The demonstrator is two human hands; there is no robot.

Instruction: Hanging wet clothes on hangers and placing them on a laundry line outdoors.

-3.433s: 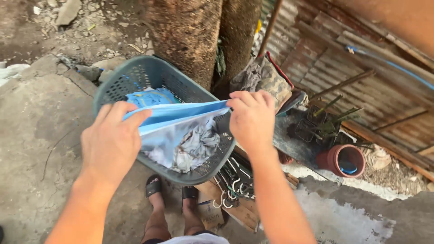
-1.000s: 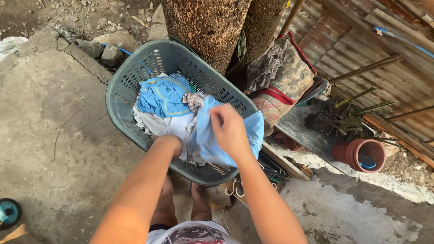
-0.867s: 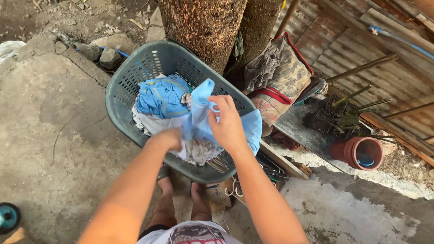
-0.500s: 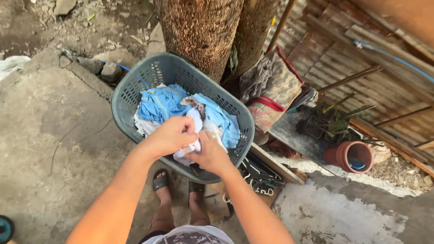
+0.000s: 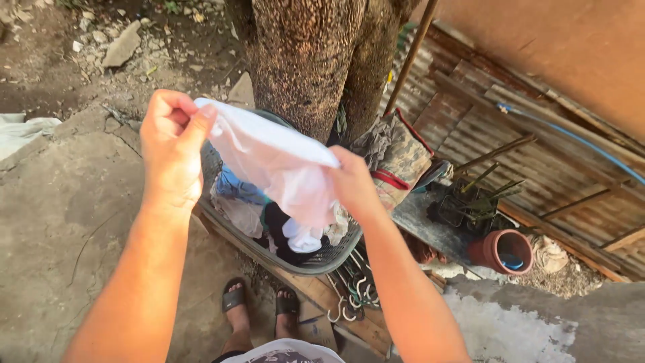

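I hold a white cloth point(image 5: 282, 165) stretched between both hands above a grey-green laundry basket point(image 5: 316, 257). My left hand point(image 5: 171, 151) pinches its upper left edge, raised high. My right hand point(image 5: 353, 185) grips the right edge, lower down. The cloth hangs in a fold over the basket and hides much of it. Inside the basket lie blue point(image 5: 238, 188), white and dark clothes.
A rough tree trunk point(image 5: 302, 57) rises just behind the basket. Folded camouflage fabric point(image 5: 403, 151) and rusty corrugated sheets point(image 5: 531, 154) lie to the right, with a terracotta pot point(image 5: 500, 250). Wire hangers point(image 5: 349, 296) lie on wood below the basket. My sandalled feet point(image 5: 259, 306) stand on cracked concrete.
The blue cloth went back into the basket. Both hands then took hold of a white cloth and lifted it up out of the basket, spreading it apart.
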